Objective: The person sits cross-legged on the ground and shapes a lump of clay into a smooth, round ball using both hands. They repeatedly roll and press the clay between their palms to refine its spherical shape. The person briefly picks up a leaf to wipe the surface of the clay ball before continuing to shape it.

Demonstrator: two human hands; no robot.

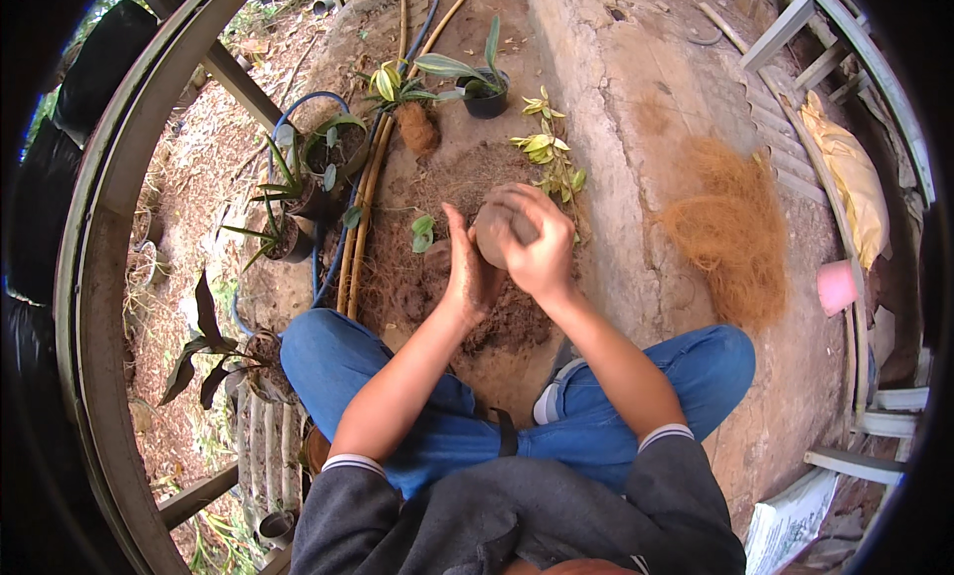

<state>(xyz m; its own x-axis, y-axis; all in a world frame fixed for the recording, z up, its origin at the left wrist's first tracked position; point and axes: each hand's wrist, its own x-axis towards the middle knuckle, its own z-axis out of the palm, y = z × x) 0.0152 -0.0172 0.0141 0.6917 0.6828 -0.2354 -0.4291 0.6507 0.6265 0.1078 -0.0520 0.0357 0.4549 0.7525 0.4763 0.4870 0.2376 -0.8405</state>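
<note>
A round, brown ball of soil [492,234] is held between my hands above the ground. My right hand [544,245] wraps over it from the right, its fingers curled across the top. From the left, my left hand [467,267] presses its palm to the ball, with the thumb and fingers pointing away from me. Below them lies a heap of loose dark soil [509,322], partly hidden by my hands and wrists. A small green-leafed cutting [423,233] lies on the soil to the left. Yellow-green leafy stems [545,148] lie just beyond my right hand.
A fibre-wrapped root ball [417,130] bears a leafy plant beyond the soil, near a black-potted plant [485,96]. Bamboo poles [366,217] and a blue hose [316,267] run along the left, beside potted plants. At right are a brown fibre pile [730,227] and a pink pot [837,287].
</note>
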